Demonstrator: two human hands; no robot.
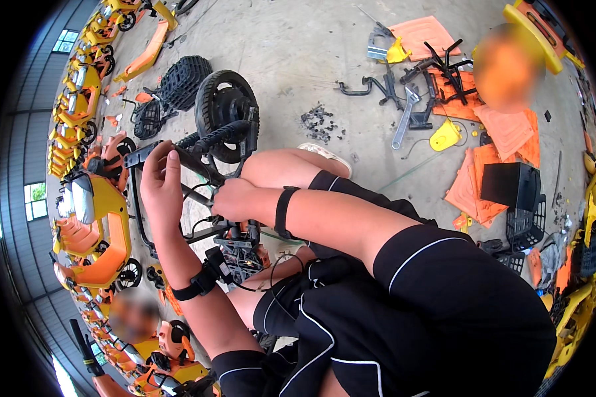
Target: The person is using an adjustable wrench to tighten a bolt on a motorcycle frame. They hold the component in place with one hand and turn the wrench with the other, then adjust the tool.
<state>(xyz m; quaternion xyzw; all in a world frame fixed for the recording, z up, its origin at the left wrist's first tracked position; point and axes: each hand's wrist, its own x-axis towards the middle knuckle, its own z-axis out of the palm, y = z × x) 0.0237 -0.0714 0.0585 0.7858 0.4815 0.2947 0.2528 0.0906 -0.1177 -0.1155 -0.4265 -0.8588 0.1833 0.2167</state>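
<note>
A stripped black scooter frame (pixel 207 167) stands in front of me, its wheel (pixel 226 114) with a thick black tyre at the far end. Beside the wheel runs a black coil-spring shock absorber (pixel 222 134). My left hand (pixel 161 188) has its fingers bent over the left end of the frame, by a flat black piece (pixel 141 155). Closed against the middle of the frame, below the shock absorber, is my right hand (pixel 237 200); whatever its fingers hold is hidden. Thin black cables (pixel 193 192) hang between the hands.
Black plastic baskets (pixel 184 83) lie left of the wheel. Small dark bits (pixel 319 122) are scattered on the floor. At right lie a large adjustable wrench (pixel 405 116), orange panels (pixel 425 38) and a black box (pixel 510 184). Yellow scooters (pixel 96 205) line the left; other people are nearby.
</note>
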